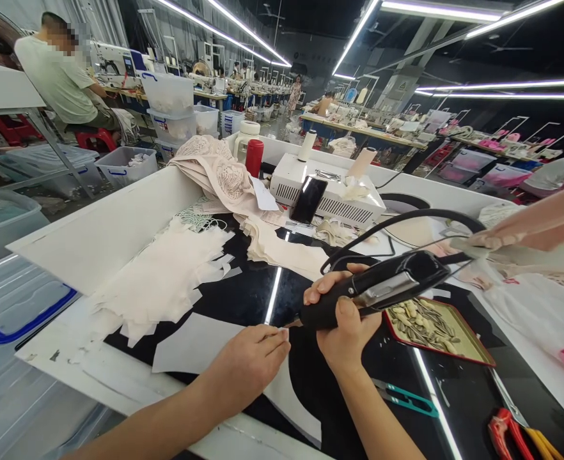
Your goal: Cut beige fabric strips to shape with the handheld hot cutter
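Note:
My right hand (344, 332) is wrapped round a thick black corded hand tool (392, 281) with a silver lever along its side. Its lower end points at the fingertips of my left hand (246, 367), where the exact tip is hard to make out. My left hand's fingers are pinched together on the edge of a white curved fabric piece (190, 344), which lies on the glossy black work surface (243, 291). Part of the piece is hidden under that hand. Left of it spreads a loose pile of pale cut pieces (167, 275).
Right of my hands lie a tray of sunflower seeds (469, 332), teal thread snips (411, 399) and red-and-yellow-handled scissors (507, 428). Behind stand a white machine box (330, 191), a phone (309, 199) and a red bottle (254, 158). A person (66, 76) sits at left.

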The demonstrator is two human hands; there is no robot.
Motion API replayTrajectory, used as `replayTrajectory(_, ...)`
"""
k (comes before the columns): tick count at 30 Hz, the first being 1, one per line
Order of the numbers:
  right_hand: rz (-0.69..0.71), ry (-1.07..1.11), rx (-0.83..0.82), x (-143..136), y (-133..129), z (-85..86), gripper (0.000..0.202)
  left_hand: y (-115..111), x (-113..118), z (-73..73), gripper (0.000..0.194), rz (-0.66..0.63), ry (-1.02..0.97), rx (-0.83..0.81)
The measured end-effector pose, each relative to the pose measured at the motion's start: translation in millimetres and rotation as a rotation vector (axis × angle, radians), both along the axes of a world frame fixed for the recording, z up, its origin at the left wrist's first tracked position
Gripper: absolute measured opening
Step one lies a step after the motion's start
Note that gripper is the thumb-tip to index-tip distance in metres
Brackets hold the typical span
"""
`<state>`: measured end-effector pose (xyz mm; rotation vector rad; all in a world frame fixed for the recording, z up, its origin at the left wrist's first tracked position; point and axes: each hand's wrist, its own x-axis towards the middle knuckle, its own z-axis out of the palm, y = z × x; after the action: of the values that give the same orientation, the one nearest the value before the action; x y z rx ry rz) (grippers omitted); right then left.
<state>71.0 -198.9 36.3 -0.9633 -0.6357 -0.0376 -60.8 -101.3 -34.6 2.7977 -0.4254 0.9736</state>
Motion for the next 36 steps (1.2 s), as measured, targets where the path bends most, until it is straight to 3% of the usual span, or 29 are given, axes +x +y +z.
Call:
replayTrajectory(14,-0.005,0.007,-0.025,-1,-1,1.7,0.041,2,1,-7.8,0.023,-0.023,0.023,-0.061)
replayTrajectory(19,-0.073,0.030,-0.025,-3,-22,14.6,0.040,14,-1,-1.2,0.026,-0.025,0.104,-0.056)
replayTrajectory(26,-0.031,0.037,-0.027,-24,-59,18.0,0.041,35,-8,13.9,0.032,0.052,0.118,0.002)
replayTrajectory(31,-0.010,0.018,-0.034,-32,-68,12.2,0.041,10,-25,30.7,0.024,-0.094,0.147,-0.081)
replayTrajectory(36,-0.003,0.023,-0.032,-32,-67,3.8,0.040,-18,-26,29.9,0.020,-0.179,0.135,-0.017)
